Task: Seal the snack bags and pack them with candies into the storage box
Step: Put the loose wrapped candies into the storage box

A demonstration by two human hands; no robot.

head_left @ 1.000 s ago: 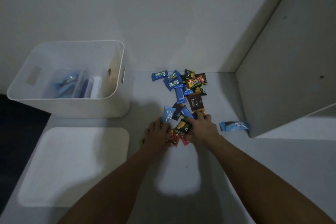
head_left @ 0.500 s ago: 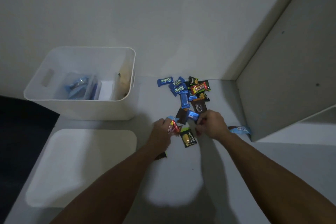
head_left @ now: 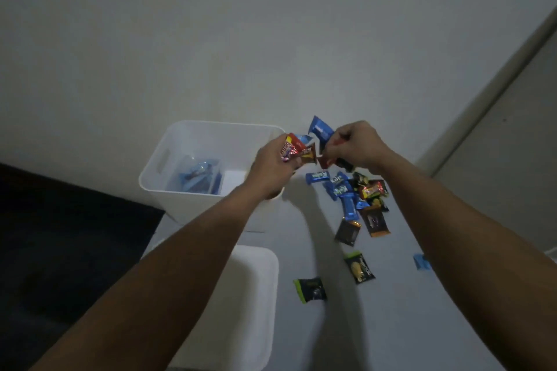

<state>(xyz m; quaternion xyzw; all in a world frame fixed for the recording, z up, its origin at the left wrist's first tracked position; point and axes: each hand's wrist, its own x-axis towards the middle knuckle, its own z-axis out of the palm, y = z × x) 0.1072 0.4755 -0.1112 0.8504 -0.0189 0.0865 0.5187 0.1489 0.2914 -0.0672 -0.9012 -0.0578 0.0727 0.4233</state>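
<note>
Both hands are up off the table w/ candies, at the near-right corner of the storage box, which stands at the table's far-left edge against the wall. Left hand grips a bunch of wrapped candies, red and orange wrappers fanning out between thumb and fingers; it hangs over the box's right rim, prob. so the load can drop straight in. Right hand is curled round more pieces, a blue candy sticking up above the knuckles and dark/red ones below. It's just right of the box rim, not yet over the opening.

Inside the box: sealed snack bags w/ blue contents, lying on the left of the bottom, so the sealing part looks done and the right side of the bottom is bare for candies.

Rest of the candy pile sits on the table right of the box, toward the far edge, approx. where both hands can reach it. Three strays lie nearer: two dark packets w/ orange trim, a black-yellow packet, and a dark green-edged packet closest to the lid. A blue one peeks from behind the right forearm.

Box lid lies flat near the table's left edge, in front of the box, out of the way for closing later.

Judgement: mid-transfer, several handfuls left.
</note>
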